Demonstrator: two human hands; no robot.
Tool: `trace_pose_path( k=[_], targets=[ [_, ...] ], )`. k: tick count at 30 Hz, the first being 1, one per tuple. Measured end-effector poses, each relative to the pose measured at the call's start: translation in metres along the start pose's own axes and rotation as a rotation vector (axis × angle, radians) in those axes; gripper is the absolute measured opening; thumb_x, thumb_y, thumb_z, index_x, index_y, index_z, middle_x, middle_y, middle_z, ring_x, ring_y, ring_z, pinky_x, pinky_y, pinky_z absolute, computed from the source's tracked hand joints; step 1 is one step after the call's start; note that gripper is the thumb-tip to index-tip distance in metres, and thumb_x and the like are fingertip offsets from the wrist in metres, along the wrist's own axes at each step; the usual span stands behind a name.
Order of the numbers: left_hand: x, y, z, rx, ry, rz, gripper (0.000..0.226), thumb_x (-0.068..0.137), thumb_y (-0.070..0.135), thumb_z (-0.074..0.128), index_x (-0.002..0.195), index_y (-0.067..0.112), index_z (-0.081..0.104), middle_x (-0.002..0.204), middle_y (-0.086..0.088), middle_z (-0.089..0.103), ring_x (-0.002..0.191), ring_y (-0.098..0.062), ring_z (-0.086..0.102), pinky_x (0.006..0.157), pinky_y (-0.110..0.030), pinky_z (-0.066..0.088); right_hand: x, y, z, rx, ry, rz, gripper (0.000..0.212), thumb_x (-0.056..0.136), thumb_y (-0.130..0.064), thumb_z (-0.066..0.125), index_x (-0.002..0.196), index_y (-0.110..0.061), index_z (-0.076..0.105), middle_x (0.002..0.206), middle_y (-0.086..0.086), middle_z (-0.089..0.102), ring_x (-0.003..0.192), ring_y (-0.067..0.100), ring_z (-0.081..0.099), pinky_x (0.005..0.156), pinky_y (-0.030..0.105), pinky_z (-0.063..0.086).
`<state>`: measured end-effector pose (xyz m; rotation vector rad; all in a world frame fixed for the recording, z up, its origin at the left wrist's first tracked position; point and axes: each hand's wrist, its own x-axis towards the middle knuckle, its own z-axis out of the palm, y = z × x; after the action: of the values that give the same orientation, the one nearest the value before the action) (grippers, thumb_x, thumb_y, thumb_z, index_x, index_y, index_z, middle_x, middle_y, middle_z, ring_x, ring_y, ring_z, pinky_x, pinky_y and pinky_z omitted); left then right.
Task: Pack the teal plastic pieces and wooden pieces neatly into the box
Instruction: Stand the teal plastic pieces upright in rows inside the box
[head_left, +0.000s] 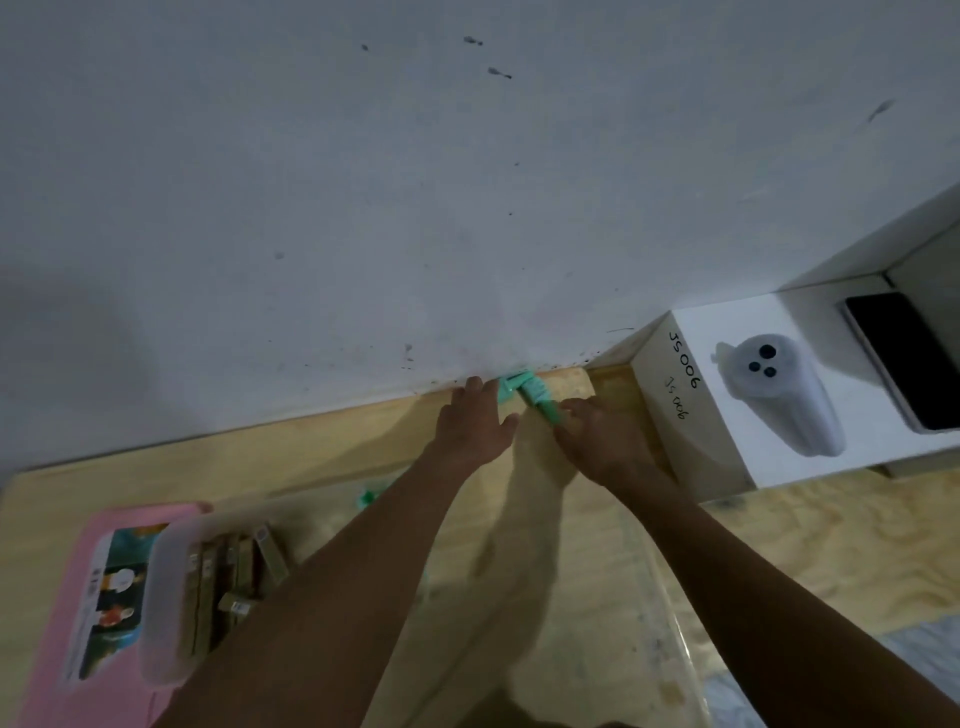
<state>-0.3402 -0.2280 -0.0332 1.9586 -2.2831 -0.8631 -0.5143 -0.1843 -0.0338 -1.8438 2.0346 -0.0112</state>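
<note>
Up against the wall at the table's far edge, the teal pieces lie slanting down-right between both hands, left hand spread flat beside them, right hand pinching their near end, the box well back-left.

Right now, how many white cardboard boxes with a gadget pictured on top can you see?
1: the white box sits on the table at right, against the wall, beside the right hand.
</note>
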Motion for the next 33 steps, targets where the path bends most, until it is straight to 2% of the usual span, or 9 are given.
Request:
trace_pose_path(
  k=[3, 9, 13, 17, 21, 24, 26, 29, 33],
  targets=[
    [0.008, 0.004, 0.010, 0.071, -0.016, 0.014, 0.057, 0.090, 0.042, 0.050, 0.138, 0.015, 0.034, 0.140, -0.010, 0.038, 0.126, -0.033, 0.041, 0.096, -0.047, 0.044, 0.021, -0.002, 0.009, -0.021, -0.030, 0.002, 0.038, 0.092, -0.042, 0.045, 0.123, -0.023, 0.053, 0.116, 0.003, 0.063, 0.095, 0.023, 0.061, 0.062, 0.028, 0.036],
    [0.020, 0.004, 0.018, 0.171, 0.078, 0.054, 0.041, 0.094, 0.030, 0.048, 0.131, 0.012, 0.042, 0.132, -0.013, 0.044, 0.124, -0.033, 0.040, 0.094, -0.044, 0.043, 0.028, -0.007, 0.018, 0.122, 0.025, 0.127, 0.035, 0.095, -0.040, 0.049, 0.123, -0.023, 0.062, 0.115, 0.006, 0.063, 0.093, 0.024, 0.062, 0.069, 0.029, 0.040],
    [0.025, 0.004, 0.017, 0.117, 0.047, 0.030, 0.040, 0.091, 0.028, 0.052, 0.126, 0.011, 0.046, 0.129, -0.012, 0.049, 0.124, -0.031, 0.043, 0.096, -0.042, 0.042, 0.018, -0.014, 0.025, 0.223, 0.072, 0.204, 0.032, 0.095, -0.038, 0.052, 0.121, -0.023, 0.063, 0.113, 0.001, 0.063, 0.095, 0.020, 0.061, 0.071, 0.029, 0.043],
    [0.019, 0.004, 0.009, -0.021, -0.086, -0.093, 0.036, 0.087, 0.018, 0.057, 0.120, 0.010, 0.046, 0.123, -0.013, 0.053, 0.114, -0.031, 0.052, 0.087, -0.040, 0.045, -0.004, -0.018, 0.035, 0.338, 0.098, 0.242, 0.035, 0.095, -0.043, 0.051, 0.121, -0.022, 0.060, 0.112, -0.002, 0.064, 0.097, 0.015, 0.060, 0.075, 0.031, 0.048],
    [0.004, -0.002, -0.003, -0.231, -0.202, -0.095, 0.036, 0.088, 0.011, 0.055, 0.121, 0.010, 0.042, 0.125, -0.014, 0.053, 0.106, -0.029, 0.056, 0.075, -0.031, 0.042, -0.030, -0.023, 0.041, 0.649, 0.209, 0.306, 0.030, 0.094, -0.037, 0.058, 0.114, -0.016, 0.065, 0.103, -0.001, 0.067, 0.095, 0.016, 0.062, 0.078, 0.027, 0.047],
    [-0.014, -0.005, -0.015, -0.499, -0.292, -0.144, 0.027, 0.087, 0.014, 0.052, 0.111, 0.014, 0.041, 0.112, -0.014, 0.053, 0.080, -0.020, 0.051, 0.063, -0.030, 0.042, -0.054, -0.031, 0.035, 0.897, 0.266, 0.303, 0.022, 0.094, -0.031, 0.060, 0.106, -0.016, 0.069, 0.092, -0.005, 0.067, 0.089, 0.009, 0.065, 0.075, 0.023, 0.053],
    [-0.025, -0.002, -0.022, -0.673, -0.288, -0.219, 0.026, 0.083, 0.015, 0.054, 0.106, 0.016, 0.041, 0.098, -0.012, 0.054, 0.069, -0.019, 0.049, 0.060, -0.032, 0.045, -0.066, -0.034, 0.032, 0.990, 0.266, 0.297, 0.019, 0.094, -0.030, 0.061, 0.105, -0.018, 0.070, 0.091, -0.009, 0.069, 0.086, 0.005, 0.065, 0.075, 0.021, 0.055],
    [-0.051, -0.001, -0.032, -0.885, -0.251, -0.259, 0.022, 0.085, 0.018, 0.054, 0.105, 0.015, 0.046, 0.082, -0.008, 0.059, 0.060, -0.019, 0.048, 0.057, -0.031, 0.044, -0.085, -0.042, 0.027, 1.152, 0.248, 0.316, 0.017, 0.093, -0.030, 0.062, 0.104, -0.021, 0.071, 0.093, -0.007, 0.071, 0.088, 0.007, 0.066, 0.077, 0.029, 0.057],
    [-0.084, -0.007, -0.041, -1.022, -0.166, -0.231, 0.012, 0.092, 0.033, 0.053, 0.094, 0.021, 0.051, 0.073, -0.006, 0.062, 0.054, -0.018, 0.049, 0.055, -0.030, 0.042, -0.104, -0.062, 0.014, 1.343, 0.244, 0.357, 0.015, 0.094, -0.032, 0.060, 0.103, -0.026, 0.069, 0.096, -0.006, 0.069, 0.089, 0.007, 0.063, 0.073, 0.027, 0.052]
  ],
)
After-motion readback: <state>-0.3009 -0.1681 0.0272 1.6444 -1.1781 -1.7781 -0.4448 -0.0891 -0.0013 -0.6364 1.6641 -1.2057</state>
